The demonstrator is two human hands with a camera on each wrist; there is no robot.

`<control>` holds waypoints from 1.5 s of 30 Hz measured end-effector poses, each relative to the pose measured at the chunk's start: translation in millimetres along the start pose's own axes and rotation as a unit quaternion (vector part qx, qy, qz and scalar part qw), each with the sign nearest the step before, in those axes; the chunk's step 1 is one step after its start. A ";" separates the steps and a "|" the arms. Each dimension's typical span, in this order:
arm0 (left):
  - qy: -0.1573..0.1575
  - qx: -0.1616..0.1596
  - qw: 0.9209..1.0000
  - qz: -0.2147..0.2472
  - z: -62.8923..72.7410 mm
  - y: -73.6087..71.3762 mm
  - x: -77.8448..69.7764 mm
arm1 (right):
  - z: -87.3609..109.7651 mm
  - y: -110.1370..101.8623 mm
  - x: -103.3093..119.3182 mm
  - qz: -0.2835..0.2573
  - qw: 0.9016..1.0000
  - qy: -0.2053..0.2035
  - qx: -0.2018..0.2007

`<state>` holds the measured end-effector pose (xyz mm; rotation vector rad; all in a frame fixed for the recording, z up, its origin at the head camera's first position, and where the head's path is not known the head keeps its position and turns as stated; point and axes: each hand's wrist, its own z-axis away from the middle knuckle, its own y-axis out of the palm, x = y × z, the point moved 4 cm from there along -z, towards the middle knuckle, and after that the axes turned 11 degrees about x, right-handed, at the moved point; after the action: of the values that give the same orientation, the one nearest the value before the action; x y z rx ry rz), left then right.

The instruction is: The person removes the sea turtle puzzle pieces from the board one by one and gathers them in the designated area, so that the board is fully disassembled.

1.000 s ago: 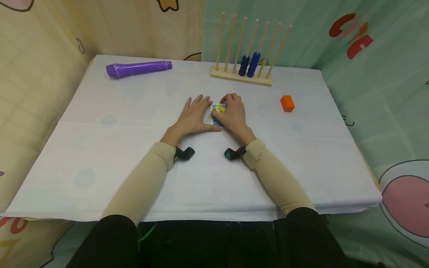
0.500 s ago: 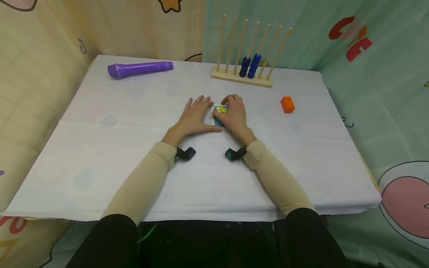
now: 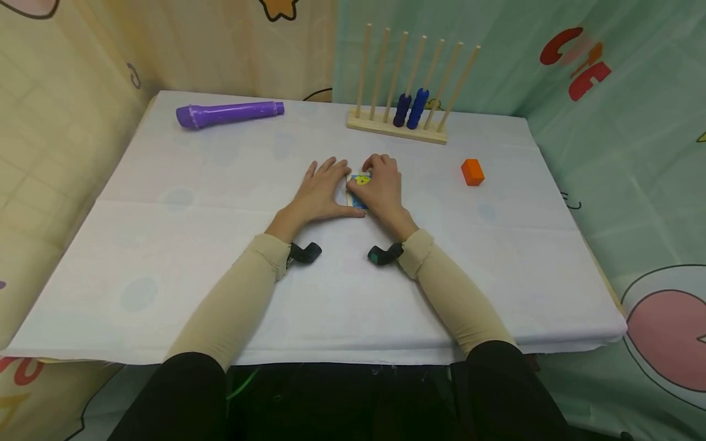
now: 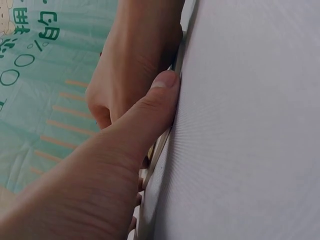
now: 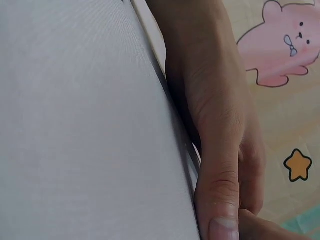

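Observation:
On the white-covered table lies a small flat picture board (image 3: 358,199) with a pale rim, a blue ground and a yellow cartoon face, partly covered by the hands. My left hand (image 3: 318,195) spreads flat at its left side, fingers extended, fingertips near the upper left corner and thumb along the near edge. Over the board's right part arches my right hand (image 3: 383,187), fingers bent, thumb and index finger at the yellow face. Whether they pinch a separate piece is hidden. In the left wrist view, my left thumb (image 4: 160,95) lies along the thin edge.
Behind the hands stands a wooden peg rack (image 3: 397,130) with dark blue beads on two of its rods. An orange block (image 3: 472,172) sits to the right. A purple toy microphone (image 3: 228,114) lies at the back left.
My right hand has shifted slightly left over the board, covering a bit more of the yellow face. My left hand keeps its place.

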<state>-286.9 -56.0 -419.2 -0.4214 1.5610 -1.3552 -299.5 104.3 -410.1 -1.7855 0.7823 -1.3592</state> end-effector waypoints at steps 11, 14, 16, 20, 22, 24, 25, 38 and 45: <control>0.005 -0.002 1.000 -0.003 -0.5 -0.2 -1.1 | -1.1 -1.0 2.9 0.006 1.000 0.015 -0.009; 0.005 -0.004 1.000 -0.004 -0.6 0.4 -1.1 | -1.8 0.0 3.5 0.008 1.000 0.015 -0.011; 0.004 -0.006 1.000 -0.004 -1.0 0.6 -1.0 | -2.3 0.3 3.6 0.009 1.000 0.012 -0.015; 0.003 -0.004 1.000 -0.002 -1.3 1.1 -1.8 | -1.9 -0.4 3.3 0.006 1.000 0.005 -0.027; 0.003 -0.003 1.000 0.000 -1.3 1.0 -2.3 | -1.3 -1.1 3.2 0.001 0.999 -0.001 -0.034; 0.004 -0.003 1.000 0.000 -1.1 0.7 -2.8 | -1.2 -1.5 3.2 -0.007 0.999 -0.010 -0.041; 0.004 -0.004 1.000 0.001 -1.0 0.4 -2.9 | -1.4 -1.8 3.4 -0.012 0.999 -0.017 -0.044; 0.002 -0.010 1.000 0.000 -1.5 0.3 -1.3 | -0.8 -0.8 1.8 -0.084 0.992 -0.082 -0.040; 0.001 -0.008 1.000 0.006 0.1 1.2 -1.6 | 4.0 -15.6 -13.0 -0.178 0.983 -0.034 -0.039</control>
<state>-285.7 -54.5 -419.6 -0.4205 1.5741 -1.3345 -298.5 124.1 -404.2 -2.0962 0.4994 -1.4981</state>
